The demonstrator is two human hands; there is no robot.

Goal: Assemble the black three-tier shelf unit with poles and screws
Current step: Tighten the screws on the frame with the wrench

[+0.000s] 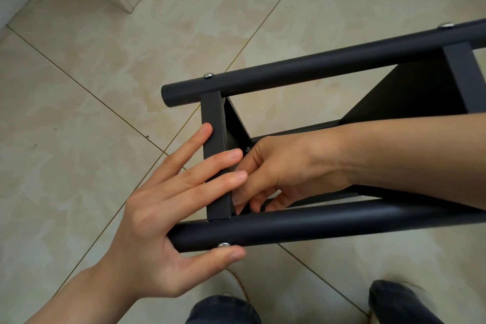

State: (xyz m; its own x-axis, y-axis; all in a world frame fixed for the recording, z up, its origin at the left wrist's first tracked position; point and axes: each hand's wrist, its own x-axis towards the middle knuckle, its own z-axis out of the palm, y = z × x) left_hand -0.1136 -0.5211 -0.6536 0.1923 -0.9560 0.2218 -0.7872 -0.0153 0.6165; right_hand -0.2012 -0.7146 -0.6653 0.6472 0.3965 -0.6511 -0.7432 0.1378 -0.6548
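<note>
Shelf unit (pixel 410 92), black, lies tipped on its side over the tiled floor (pixel 79 113), with the near pole (pixel 315 223) running across the lower part of the view. Beyond the near pole runs the far pole (pixel 315 66), and the end shelf (pixel 211 113) spans the gap between the two, close to their left ends. A silver screw (pixel 223 244) sits in the near pole's facing side near its left end; matching screw heads (pixel 209 75) show on the far pole. The left hand (pixel 157 218) straddles the near pole's end. Its straight fingers (pixel 210 163) lie flat against the end shelf's rim beyond the near pole, and the thumb lies straight on the pole's near side, just beside the screw; it grips nothing. The right hand (pixel 286 166) reaches in just beyond the near pole, inside the frame, fingers curled toward the corner where the end shelf meets the near pole. Whether it pinches anything there cannot be told. A small screw (pixel 247 149) shows on the shelf's inner face just above its knuckles. On this side of the near pole, dark trouser legs (pixel 223 308) appear.
</note>
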